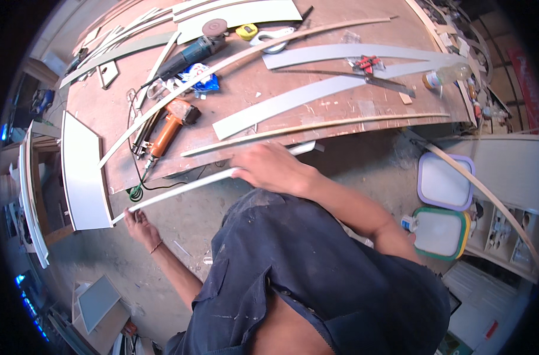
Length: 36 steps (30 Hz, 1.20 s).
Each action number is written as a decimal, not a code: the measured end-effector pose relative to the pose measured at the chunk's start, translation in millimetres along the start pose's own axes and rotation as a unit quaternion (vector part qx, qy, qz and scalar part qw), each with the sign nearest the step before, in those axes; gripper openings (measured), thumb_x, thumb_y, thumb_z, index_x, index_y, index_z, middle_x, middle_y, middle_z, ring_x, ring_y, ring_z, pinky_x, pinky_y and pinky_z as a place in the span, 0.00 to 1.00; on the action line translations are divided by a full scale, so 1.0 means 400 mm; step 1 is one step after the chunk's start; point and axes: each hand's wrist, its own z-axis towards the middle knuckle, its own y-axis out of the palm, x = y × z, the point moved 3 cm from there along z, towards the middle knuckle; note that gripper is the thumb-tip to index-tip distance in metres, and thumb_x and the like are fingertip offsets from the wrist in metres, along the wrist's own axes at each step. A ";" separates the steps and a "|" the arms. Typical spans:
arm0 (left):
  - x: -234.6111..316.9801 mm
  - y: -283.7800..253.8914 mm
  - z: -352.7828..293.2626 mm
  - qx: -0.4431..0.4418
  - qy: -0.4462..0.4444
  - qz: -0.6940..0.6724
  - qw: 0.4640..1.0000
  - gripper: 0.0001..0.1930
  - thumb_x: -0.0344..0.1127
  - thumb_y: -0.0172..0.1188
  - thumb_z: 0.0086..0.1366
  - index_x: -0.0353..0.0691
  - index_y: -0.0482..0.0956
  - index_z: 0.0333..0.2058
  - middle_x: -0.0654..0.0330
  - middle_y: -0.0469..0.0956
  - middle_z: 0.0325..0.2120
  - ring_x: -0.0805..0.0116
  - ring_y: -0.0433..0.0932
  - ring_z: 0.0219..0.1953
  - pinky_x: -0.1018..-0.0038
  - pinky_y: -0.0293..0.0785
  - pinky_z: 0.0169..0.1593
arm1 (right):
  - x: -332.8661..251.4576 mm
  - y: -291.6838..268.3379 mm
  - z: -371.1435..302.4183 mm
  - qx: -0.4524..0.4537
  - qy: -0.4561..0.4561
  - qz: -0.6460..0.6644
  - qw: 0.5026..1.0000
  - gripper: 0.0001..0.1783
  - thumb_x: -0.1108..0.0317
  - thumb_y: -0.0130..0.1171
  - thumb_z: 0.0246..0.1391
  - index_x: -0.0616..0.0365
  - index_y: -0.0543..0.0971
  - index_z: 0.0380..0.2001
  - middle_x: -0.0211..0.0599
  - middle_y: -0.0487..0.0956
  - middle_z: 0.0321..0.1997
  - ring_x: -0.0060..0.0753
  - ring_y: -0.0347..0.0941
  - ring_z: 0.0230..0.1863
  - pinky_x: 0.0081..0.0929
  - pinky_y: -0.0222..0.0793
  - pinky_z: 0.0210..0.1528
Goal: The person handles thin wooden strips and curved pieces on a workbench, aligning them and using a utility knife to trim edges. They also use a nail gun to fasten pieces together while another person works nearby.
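Note:
A long, narrow white strip (186,186) runs across in front of my body, slanting up to the right. My left hand (141,229) pinches it near its left end, close to the lower corner of a white panel (87,171). Whether strip and panel touch, I cannot tell. Farther along, my right hand (270,168) is wrapped over the strip, whose right end sticks out past the fingers near the table edge. Just beyond on the table (234,100) lie a thin wooden strip (317,128) and an orange-handled power tool (169,127).
An angle grinder (189,56), a yellow tape measure (246,31), a blue packet (201,78) and white tapered boards (287,105) lie on the table. A bottle (434,78) rests at its right. Plastic tubs (441,234) stand on the floor at right; a cable (136,192) hangs off the table's left corner.

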 end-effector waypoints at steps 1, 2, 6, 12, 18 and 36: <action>0.022 -0.020 0.011 0.027 -0.005 0.028 0.999 0.13 0.40 0.57 0.74 0.39 0.78 0.50 0.65 0.78 0.34 0.76 0.75 0.34 0.80 0.72 0.37 | 0.026 -0.005 -0.024 -0.017 0.000 0.018 1.000 0.14 0.59 0.58 0.62 0.57 0.83 0.40 0.46 0.84 0.36 0.52 0.81 0.42 0.46 0.75 0.46; 0.049 -0.036 0.023 0.052 -0.008 0.057 0.997 0.13 0.39 0.57 0.74 0.39 0.78 0.51 0.66 0.77 0.33 0.76 0.74 0.33 0.80 0.72 0.37 | 0.045 -0.001 -0.047 -0.020 -0.002 0.041 0.999 0.14 0.59 0.58 0.62 0.56 0.83 0.41 0.46 0.84 0.37 0.52 0.81 0.42 0.46 0.75 0.46; 0.003 -0.102 0.036 -0.002 -0.003 0.217 0.976 0.24 0.34 0.60 0.72 0.36 0.69 0.63 0.63 0.78 0.34 0.72 0.78 0.38 0.77 0.76 0.44 | 0.058 0.036 -0.117 -0.088 0.036 0.108 0.990 0.13 0.61 0.58 0.61 0.54 0.84 0.43 0.47 0.84 0.38 0.54 0.80 0.42 0.47 0.75 0.46; -0.108 -0.145 -0.018 0.163 0.177 0.555 0.796 0.36 0.32 0.64 0.67 0.32 0.57 0.68 0.45 0.73 0.56 0.55 0.72 0.58 0.62 0.68 0.63 | 0.104 0.032 -0.164 -0.076 0.106 0.056 0.990 0.10 0.65 0.58 0.59 0.54 0.84 0.40 0.47 0.84 0.36 0.53 0.80 0.41 0.47 0.75 0.44; -0.116 0.290 -0.383 -0.375 0.077 0.307 0.871 0.22 0.31 0.66 0.63 0.32 0.75 0.55 0.53 0.79 0.50 0.63 0.77 0.53 0.67 0.71 0.58 | 0.118 0.030 -0.200 -0.042 0.111 0.077 0.990 0.10 0.67 0.56 0.59 0.55 0.74 0.43 0.50 0.83 0.36 0.58 0.79 0.43 0.52 0.72 0.44; -0.234 0.707 -0.963 -0.633 0.254 0.419 0.600 0.16 0.42 0.75 0.54 0.35 0.86 0.34 0.52 0.83 0.25 0.59 0.82 0.26 0.68 0.77 0.33 | 0.645 -0.219 -0.960 0.214 0.289 0.220 0.907 0.05 0.73 0.60 0.57 0.58 0.81 0.36 0.35 0.80 0.25 0.25 0.75 0.27 0.29 0.72 0.34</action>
